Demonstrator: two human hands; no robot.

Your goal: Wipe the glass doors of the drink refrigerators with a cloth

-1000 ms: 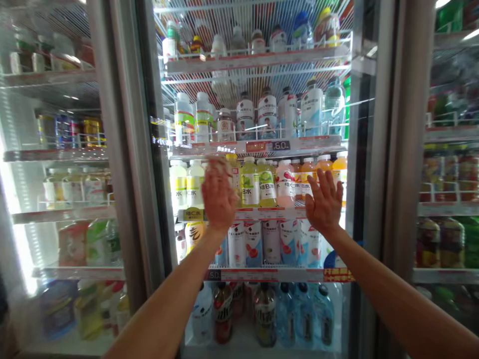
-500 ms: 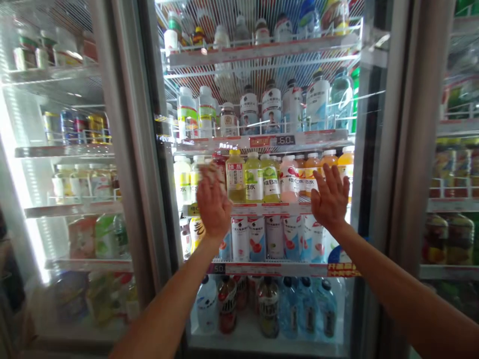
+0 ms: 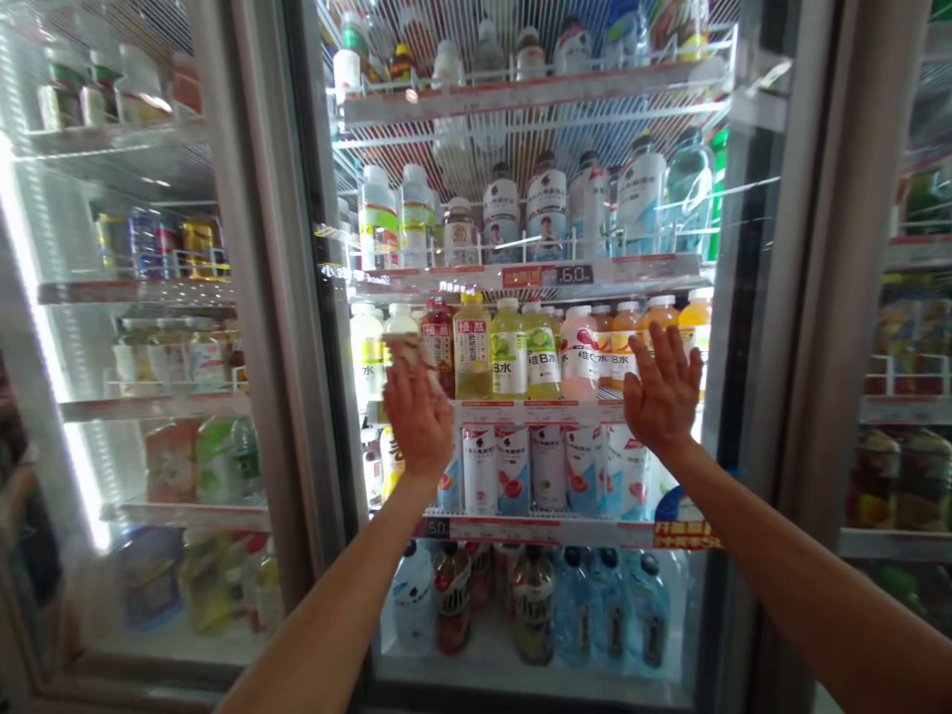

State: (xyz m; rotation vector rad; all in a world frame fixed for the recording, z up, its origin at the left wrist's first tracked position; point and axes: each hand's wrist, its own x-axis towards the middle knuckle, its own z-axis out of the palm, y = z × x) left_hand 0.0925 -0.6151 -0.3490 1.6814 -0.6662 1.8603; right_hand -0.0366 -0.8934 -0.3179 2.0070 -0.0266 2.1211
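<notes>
My left hand is raised against the glass door of a drinks fridge. Its fingers press a crumpled whitish cloth or tissue to the glass, in front of the pale bottles at the left of the third shelf. My right hand lies flat on the same glass further right, fingers spread, in front of the orange bottles. It holds nothing. Behind the glass stand rows of bottles: yellow-green ones between my hands and white ones with red fruit labels below.
The door's dark frame runs down the left and a grey post down the right. Fogged fridge doors with cans and bottles flank it on the left and the right. Large bottles fill the bottom shelf.
My left hand has slid down and to the left across the glass with the cloth. My right hand has stayed flat in place. The view has shifted slightly.
</notes>
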